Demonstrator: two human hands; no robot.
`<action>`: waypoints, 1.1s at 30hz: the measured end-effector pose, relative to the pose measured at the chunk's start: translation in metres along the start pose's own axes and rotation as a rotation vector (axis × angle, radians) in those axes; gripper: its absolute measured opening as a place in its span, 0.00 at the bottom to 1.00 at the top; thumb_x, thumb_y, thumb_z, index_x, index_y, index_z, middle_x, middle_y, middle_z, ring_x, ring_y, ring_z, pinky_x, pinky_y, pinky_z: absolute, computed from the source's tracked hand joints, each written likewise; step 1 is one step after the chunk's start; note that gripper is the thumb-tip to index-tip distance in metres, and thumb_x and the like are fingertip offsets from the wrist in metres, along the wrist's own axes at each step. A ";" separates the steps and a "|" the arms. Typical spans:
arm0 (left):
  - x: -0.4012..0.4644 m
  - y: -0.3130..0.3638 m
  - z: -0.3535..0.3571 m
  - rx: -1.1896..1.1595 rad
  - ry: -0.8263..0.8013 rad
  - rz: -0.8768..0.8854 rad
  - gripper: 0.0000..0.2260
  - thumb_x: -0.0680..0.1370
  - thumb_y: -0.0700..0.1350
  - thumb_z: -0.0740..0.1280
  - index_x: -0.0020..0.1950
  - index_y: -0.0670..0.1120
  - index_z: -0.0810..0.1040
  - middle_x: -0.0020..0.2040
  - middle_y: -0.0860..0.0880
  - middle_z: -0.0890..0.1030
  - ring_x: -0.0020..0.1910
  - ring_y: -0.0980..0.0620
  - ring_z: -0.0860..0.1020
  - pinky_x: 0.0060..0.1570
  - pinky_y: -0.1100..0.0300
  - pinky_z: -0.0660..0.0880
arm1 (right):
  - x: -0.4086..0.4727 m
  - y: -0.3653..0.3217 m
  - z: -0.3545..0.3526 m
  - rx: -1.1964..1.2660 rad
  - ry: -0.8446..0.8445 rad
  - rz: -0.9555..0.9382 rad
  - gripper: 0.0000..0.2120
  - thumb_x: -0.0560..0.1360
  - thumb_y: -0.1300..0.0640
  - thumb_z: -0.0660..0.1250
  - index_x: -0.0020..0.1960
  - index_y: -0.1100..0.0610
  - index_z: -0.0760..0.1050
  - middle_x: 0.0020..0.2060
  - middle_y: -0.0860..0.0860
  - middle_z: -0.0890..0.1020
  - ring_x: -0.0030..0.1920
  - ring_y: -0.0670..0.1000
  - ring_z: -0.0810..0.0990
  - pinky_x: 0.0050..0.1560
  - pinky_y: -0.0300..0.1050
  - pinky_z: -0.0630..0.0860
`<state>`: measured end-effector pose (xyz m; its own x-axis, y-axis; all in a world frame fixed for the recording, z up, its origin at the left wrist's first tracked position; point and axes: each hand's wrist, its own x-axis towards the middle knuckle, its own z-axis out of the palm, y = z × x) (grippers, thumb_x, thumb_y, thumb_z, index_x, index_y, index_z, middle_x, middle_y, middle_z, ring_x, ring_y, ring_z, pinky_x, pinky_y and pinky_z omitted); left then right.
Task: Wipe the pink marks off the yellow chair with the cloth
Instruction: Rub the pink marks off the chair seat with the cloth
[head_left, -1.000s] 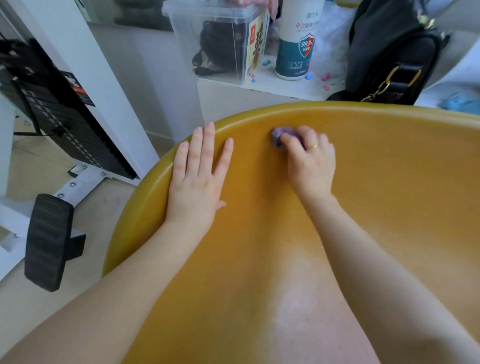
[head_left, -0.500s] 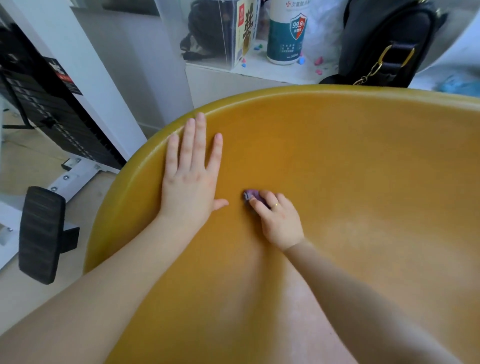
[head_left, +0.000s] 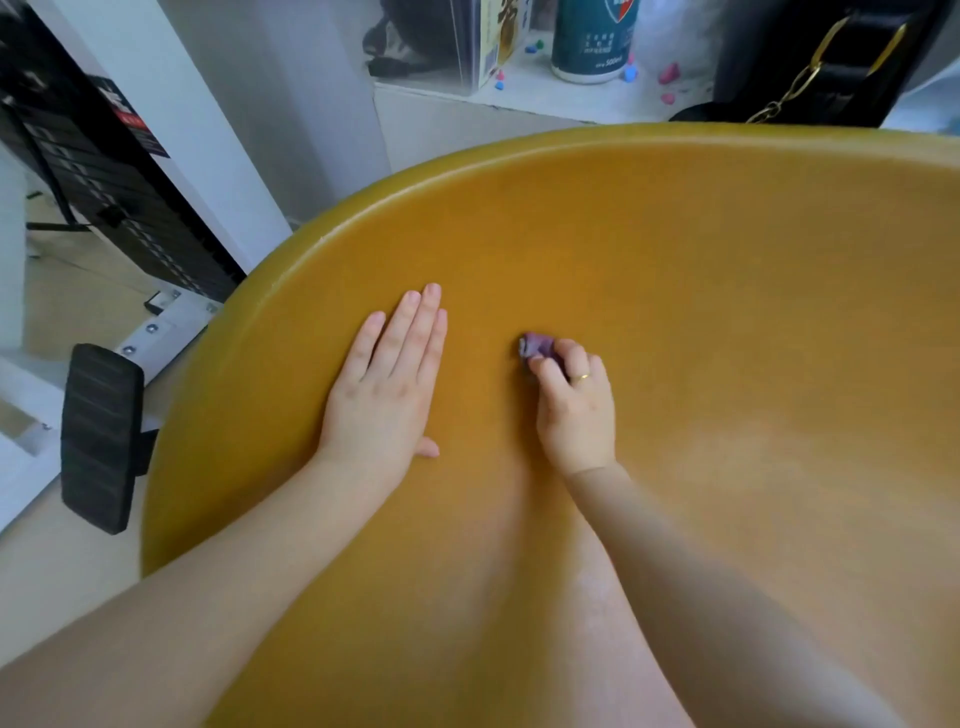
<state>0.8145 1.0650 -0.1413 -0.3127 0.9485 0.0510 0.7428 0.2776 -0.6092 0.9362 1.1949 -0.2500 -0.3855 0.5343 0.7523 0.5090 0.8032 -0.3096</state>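
Purple cloth (head_left: 536, 345), small crumpled wad, sits further up chair (head_left: 727, 312) wall than half second ago, after dipping low from near rim; stroke runs back and forth, so wiping is mid-course. Right hand (head_left: 574, 410) grips cloth, fingers curled, presses it on chair. Left hand (head_left: 387, 382) flat, fingers straight, braces shell just beside. Chair: smooth, glossy yellow plastic, curved bowl shape, rounded rim. Pale pinkish smear low on seat (head_left: 597, 597) likely remains to clean.
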 end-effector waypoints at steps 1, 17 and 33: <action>0.000 -0.001 -0.001 0.007 -0.006 -0.003 0.64 0.50 0.71 0.72 0.75 0.38 0.50 0.76 0.42 0.57 0.75 0.46 0.58 0.72 0.51 0.46 | -0.018 -0.008 0.002 0.017 -0.064 0.009 0.12 0.69 0.67 0.56 0.50 0.56 0.69 0.51 0.54 0.70 0.37 0.54 0.64 0.36 0.46 0.63; -0.069 0.007 -0.002 -0.117 -0.210 0.042 0.53 0.69 0.65 0.65 0.74 0.36 0.36 0.75 0.38 0.35 0.75 0.43 0.39 0.72 0.52 0.36 | 0.024 0.012 -0.043 0.020 -0.118 0.569 0.15 0.73 0.69 0.56 0.56 0.61 0.74 0.50 0.61 0.72 0.43 0.63 0.73 0.47 0.51 0.72; -0.069 0.011 0.015 -0.194 -0.149 0.051 0.52 0.70 0.63 0.67 0.75 0.38 0.37 0.75 0.40 0.35 0.75 0.44 0.37 0.72 0.53 0.36 | -0.046 -0.052 -0.031 -0.066 -0.253 0.080 0.11 0.69 0.59 0.56 0.40 0.59 0.77 0.38 0.60 0.76 0.33 0.60 0.75 0.26 0.47 0.73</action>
<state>0.8352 1.0003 -0.1633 -0.3448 0.9331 -0.1020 0.8552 0.2675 -0.4440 0.9516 1.1201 -0.2501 -0.5179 0.6508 0.5551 0.5913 0.7413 -0.3174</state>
